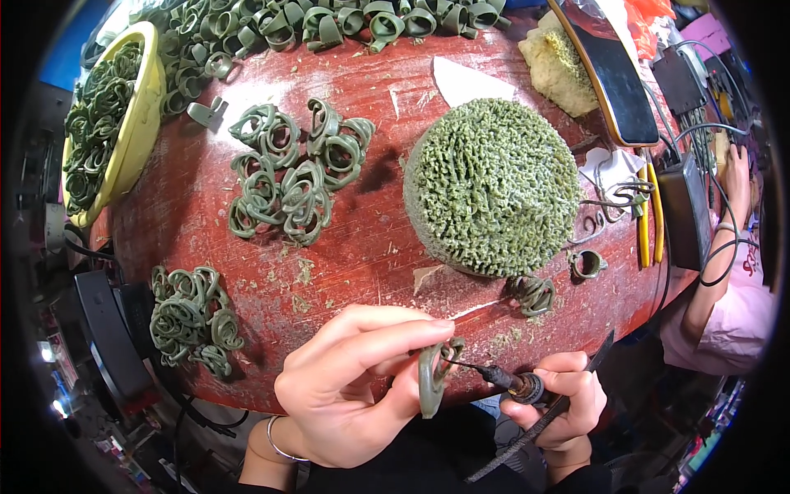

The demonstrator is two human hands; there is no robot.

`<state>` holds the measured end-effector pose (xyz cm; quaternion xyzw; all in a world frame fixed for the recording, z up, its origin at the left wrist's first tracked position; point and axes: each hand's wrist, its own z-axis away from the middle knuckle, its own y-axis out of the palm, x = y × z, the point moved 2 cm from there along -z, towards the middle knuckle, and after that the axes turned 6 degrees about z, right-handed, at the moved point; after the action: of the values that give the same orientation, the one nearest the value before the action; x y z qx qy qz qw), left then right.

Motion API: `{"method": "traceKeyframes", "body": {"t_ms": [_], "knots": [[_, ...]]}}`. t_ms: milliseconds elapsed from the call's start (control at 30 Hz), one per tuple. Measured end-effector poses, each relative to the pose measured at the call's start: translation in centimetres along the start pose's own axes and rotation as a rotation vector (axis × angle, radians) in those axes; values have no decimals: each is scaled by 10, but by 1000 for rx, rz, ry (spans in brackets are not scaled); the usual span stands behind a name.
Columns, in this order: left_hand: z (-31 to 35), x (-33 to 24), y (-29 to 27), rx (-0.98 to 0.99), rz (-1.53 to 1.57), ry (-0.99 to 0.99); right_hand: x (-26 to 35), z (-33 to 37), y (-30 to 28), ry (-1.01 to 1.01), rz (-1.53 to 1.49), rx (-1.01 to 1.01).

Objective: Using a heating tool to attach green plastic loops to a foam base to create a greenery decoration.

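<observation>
My left hand (350, 383) pinches a green wax ring (429, 380) between thumb and fingers, just past the table's near edge. Closed around a wax pen (520, 384) with a dark, thin tip is my right hand (572, 399); the tip reaches the ring's openwork side. A long, dark, rough strip like a file (539, 426) runs slantwise through the same hand. Farther off, beside a big round block covered in green wax crumbs (494, 185), lie a small coiled wax ring (533, 295) and a plain wax ring (587, 263).
Wax ring clusters (300, 177) and another pile (193, 321) lie on the red table (362, 272). A yellow basket (127, 123) holds more. Plain rings (329, 25) line the back. Rightward are a phone (617, 82), yellow-handled pliers (650, 214), cables, and another person's arm (720, 239).
</observation>
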<state>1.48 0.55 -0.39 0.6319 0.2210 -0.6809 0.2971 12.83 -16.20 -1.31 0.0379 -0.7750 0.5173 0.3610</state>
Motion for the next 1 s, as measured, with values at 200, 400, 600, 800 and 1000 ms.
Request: {"method": "traceKeyframes", "body": {"t_ms": [200,400,600,800,1000], "knots": [[1,-1,-1,-10,2,-2,0,0,1,-3,-29,-1],[1,0,-1,2,-4,1,-3,6,2,8,-74,-19],[1,0,-1,14,-32,16,-2,5,1,3,-78,-7],[3,-1,-3,33,10,9,1,2,0,3,-41,24],[3,-1,-4,49,-4,14,1,1,0,11,-44,27]]}}
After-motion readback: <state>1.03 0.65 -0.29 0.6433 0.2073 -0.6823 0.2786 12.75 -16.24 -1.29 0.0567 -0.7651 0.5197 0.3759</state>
